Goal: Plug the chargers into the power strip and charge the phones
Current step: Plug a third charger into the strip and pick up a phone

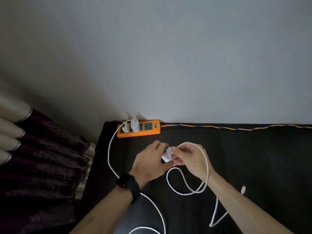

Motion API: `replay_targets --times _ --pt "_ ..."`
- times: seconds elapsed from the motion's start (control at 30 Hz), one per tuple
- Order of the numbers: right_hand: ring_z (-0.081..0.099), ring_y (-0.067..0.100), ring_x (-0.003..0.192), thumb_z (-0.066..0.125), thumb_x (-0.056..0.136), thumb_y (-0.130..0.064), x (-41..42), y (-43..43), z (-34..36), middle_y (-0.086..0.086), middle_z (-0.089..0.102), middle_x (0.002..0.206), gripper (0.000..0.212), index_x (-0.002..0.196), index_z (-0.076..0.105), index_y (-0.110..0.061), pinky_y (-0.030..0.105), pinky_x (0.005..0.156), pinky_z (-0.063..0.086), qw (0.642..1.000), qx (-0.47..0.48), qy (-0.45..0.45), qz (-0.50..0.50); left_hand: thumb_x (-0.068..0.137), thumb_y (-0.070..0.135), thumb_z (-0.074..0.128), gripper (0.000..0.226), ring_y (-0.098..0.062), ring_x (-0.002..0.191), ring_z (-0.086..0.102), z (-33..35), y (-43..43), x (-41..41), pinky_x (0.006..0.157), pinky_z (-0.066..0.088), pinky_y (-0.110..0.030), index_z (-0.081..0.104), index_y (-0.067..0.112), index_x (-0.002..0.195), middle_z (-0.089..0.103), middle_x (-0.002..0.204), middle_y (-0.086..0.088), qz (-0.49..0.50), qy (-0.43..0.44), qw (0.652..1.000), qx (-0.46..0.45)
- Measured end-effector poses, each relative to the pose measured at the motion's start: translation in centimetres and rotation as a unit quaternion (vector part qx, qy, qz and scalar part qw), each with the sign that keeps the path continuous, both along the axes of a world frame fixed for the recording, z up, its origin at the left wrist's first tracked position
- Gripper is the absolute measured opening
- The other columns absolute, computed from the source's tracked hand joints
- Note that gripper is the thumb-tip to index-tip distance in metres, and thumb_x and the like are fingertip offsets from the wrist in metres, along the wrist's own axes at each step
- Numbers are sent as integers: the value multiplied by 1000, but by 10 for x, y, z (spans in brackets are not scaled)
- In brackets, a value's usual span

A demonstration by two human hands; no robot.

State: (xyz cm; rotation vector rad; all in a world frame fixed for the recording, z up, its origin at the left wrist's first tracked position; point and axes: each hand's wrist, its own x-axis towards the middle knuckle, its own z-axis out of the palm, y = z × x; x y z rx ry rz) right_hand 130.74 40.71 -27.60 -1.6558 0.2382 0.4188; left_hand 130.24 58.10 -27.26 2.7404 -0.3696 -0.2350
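Head view, near to far. Nearest, on the dark tabletop, lie slack loops of a white round charging cable; its small white connector end rests free at near right, well apart from both hands. A second white cable runs from the near edge past the left wrist, which wears a black band, to the far strip. At mid-distance the left hand, fingers curled, grips a white block-shaped charger adapter; the right hand pinches the cable's plug end against the adapter's face. Whether that plug is seated cannot be told, since the fingers hide the port. Judged step: joining cable to adapter before plugging in. To do it well, brace the adapter steady in the left hand, line the plug square with the port, and push straight without bending the cable at its neck; keep the loop over the right wrist from snagging. Farthest, against the pale wall, lies an orange rectangular power strip with green sockets: two white adapters occupy its left sockets, and the socket at its right end shows empty, presumably the target. A braided yellow-and-blue lead runs right from the strip. No phones are visible
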Motion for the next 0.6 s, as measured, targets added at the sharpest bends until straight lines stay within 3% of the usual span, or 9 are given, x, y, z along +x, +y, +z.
replay_targets --times 0.17,0.23,0.3,0.37,0.4,0.5,0.6 --pt "72 10 74 77 86 -35 8 -13 -8 -4 77 78 13 83 80 -24 33 75 58 996 -57 -49 44 84 60 58 56 -3 109 52 1 -2 11 88 51 -25 51 30 130 52 126 13 -32 -16 999 26" --pt "70 3 85 76 85 -41 11 -24 -16 -10 77 89 18 95 79 -27 27 84 54 987 -114 -67 86 84 55 58 57 -6 115 51 5 -1 21 95 47 -26 50 28 134 53 130 11 -48 -14 997 54" --pt "62 9 113 71 83 -52 12 -41 -40 -9 69 119 43 119 70 -27 31 99 49 944 -284 -114 123 84 50 59 58 -10 117 53 13 5 34 94 47 -26 48 25 135 54 132 9 -25 -12 997 73" --pt "40 22 139 52 88 -66 6 -64 -70 -1 44 151 68 143 49 -27 41 114 39 857 -470 -154 142 82 43 61 56 -17 114 58 20 17 52 89 51 -31 50 21 132 54 132 6 10 -8 997 79" --pt "32 23 146 41 92 -68 1 -72 -82 0 34 159 73 150 40 -25 43 118 33 830 -512 -169 146 80 39 63 54 -20 110 60 24 24 61 86 52 -34 52 20 129 53 132 5 20 -9 996 82" --pt "26 20 151 28 97 -65 -8 -81 -100 0 26 166 74 157 31 -22 43 123 24 802 -541 -213 136 75 29 69 46 -22 96 63 36 45 89 79 54 -36 57 19 119 50 127 7 12 -18 994 108" --pt "27 19 151 34 97 -64 -6 -78 -99 -1 28 165 72 155 35 -23 41 123 23 804 -540 -216 128 73 32 72 42 -20 104 60 48 56 111 87 50 -36 64 24 113 65 114 5 -15 -30 986 165"
